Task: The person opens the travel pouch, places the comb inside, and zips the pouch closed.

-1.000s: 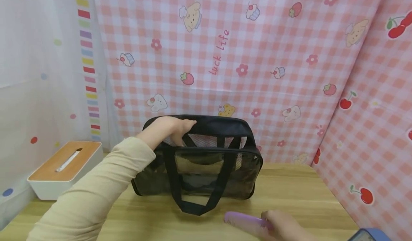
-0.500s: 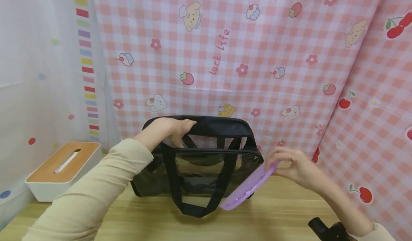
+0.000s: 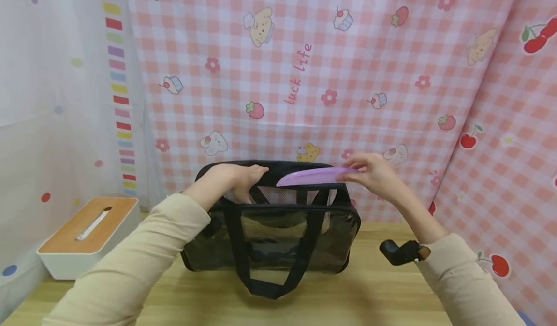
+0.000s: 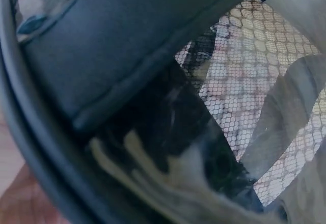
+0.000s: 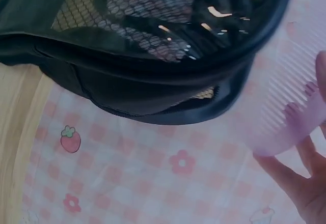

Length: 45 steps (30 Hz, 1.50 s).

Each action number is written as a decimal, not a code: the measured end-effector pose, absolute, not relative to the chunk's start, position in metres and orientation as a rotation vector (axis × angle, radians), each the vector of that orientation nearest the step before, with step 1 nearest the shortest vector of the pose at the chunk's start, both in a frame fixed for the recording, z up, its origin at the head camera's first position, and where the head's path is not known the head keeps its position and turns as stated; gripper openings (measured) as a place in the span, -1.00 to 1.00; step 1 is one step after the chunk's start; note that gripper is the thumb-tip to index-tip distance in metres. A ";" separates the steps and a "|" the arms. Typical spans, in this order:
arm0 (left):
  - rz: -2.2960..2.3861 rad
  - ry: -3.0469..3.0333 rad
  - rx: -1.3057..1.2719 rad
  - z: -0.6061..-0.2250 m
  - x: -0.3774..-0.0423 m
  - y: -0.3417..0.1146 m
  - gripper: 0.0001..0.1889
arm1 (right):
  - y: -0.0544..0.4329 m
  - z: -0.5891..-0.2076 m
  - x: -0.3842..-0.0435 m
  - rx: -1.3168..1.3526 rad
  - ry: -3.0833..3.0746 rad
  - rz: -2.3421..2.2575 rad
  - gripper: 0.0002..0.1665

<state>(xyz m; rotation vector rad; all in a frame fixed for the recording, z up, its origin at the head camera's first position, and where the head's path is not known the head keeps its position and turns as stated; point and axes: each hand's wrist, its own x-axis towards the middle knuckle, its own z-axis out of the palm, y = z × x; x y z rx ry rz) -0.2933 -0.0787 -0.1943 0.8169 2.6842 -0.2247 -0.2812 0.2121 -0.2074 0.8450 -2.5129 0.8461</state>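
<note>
A see-through black bag (image 3: 287,234) with mesh and strap handles stands on the table, its top unzipped. My left hand (image 3: 243,178) lies at the left of its opening, one part along the back edge and fingers reaching down inside. Through the clear plastic in the left wrist view, those fingers (image 4: 168,178) look extended and blurred. Above the right part of the opening, my right hand (image 3: 370,171) pinches a purple comb (image 3: 309,176) by one end. The comb points left, nearly level. In the right wrist view the comb (image 5: 285,107) shows its teeth beside the bag's dark rim (image 5: 153,76).
A white tissue box (image 3: 87,234) with a wooden lid stands on the table's left side. Pink checked cloth (image 3: 365,65) hangs behind and on the right. A black wrist mount (image 3: 400,252) sticks out from my right sleeve. Something blue (image 3: 525,318) shows at the lower right edge.
My right hand has lifted the comb from low at the front right up over the bag, turning it nearly level. My left hand has stayed at the bag's opening.
</note>
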 end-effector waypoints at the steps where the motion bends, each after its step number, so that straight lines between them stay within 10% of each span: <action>1: -0.222 2.685 0.824 -0.195 -0.293 -0.079 -0.10 | 0.210 -0.208 -0.285 0.851 -2.541 0.821 -0.82; 45: -0.174 2.710 0.823 -0.193 -0.294 -0.083 -0.06 | 0.085 -0.228 -0.333 1.297 -3.489 -0.008 -0.64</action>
